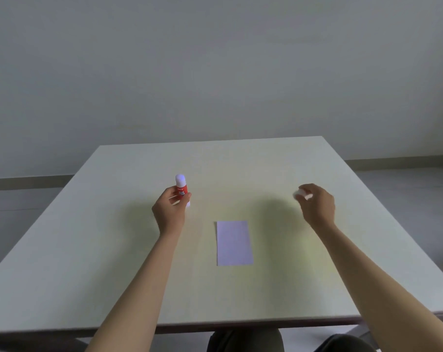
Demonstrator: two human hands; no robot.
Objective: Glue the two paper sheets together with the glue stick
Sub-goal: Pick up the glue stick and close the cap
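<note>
A white sheet of paper (pixel 234 243) lies flat on the pale table (pixel 114 250), a little right of centre; I can make out only one sheet outline. My left hand (pixel 170 211) holds the red-and-white glue stick (pixel 182 189) upright above the table, left of and beyond the paper, its white glue tip exposed. My right hand (pixel 317 205) is raised to the right of the paper with its fingers closed on a small white cap (pixel 301 194).
The table's far edge (pixel 210 141) meets a grey wall and floor behind. The near edge runs along the bottom, with my knees below it.
</note>
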